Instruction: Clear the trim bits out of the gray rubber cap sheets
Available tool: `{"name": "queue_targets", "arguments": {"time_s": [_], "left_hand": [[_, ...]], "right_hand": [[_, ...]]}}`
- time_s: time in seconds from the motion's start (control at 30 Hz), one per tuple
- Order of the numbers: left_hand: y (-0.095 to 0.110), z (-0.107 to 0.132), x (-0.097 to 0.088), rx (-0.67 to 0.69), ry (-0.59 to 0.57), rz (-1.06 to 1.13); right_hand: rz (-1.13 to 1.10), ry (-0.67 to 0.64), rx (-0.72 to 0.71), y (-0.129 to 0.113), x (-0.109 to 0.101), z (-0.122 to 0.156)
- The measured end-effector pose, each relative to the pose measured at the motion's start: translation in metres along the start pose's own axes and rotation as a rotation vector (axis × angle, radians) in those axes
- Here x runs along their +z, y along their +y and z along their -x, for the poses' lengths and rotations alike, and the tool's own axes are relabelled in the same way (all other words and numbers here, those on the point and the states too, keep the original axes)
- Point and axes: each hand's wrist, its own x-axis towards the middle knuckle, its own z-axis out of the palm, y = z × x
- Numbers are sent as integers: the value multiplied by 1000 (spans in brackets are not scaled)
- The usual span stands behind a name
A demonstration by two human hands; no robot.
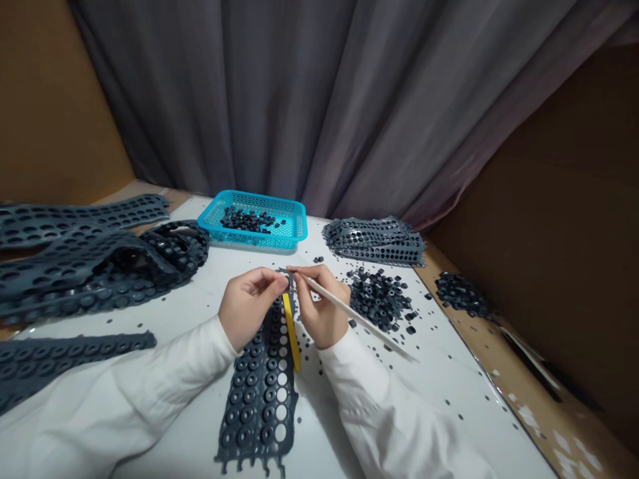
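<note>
A black moulded rubber sheet with rows of ring-shaped parts lies lengthwise in front of me. Along its right side runs a column of open round holes. My left hand pinches the sheet's far end between thumb and fingers; the exact spot is partly covered by the fingertips. My right hand is closed like a pen grip around a thin pale stick, whose near end slants down to the right. Its tip meets the sheet's far end close to my left thumb. A yellow strip lies along the holes, below my fingers.
A turquoise basket holding small black parts stands at the back. Right of my hands is a pile of black rubber pieces, with a folded perforated sheet behind. More rubber sheets heap on the left. Black bits dot the white table.
</note>
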Motion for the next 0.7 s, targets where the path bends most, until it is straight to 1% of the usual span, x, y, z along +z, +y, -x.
{"name": "queue_targets", "arguments": {"time_s": [0.07,0.17,0.27,0.33,0.4,0.53,0.7], "left_hand": [[2,1,-1,2,1,-10],[2,-2,-3,-2,34,-4],[-1,-7,-4,-1,47,-1],[-3,-8,-4,-2,46,14],[-4,-8,-4,-6,47,34],[-6,-8,-4,-14,47,61],[-7,-8,-4,-4,50,66]], "right_hand": [[-6,4,81,8,0,-2],[-122,25,182,13,-1,-5],[-315,47,241,6,-1,-4],[-430,33,269,-2,-1,-2],[-496,18,277,-9,1,1],[-526,19,269,-15,2,3],[-435,19,261,-16,3,3]]}}
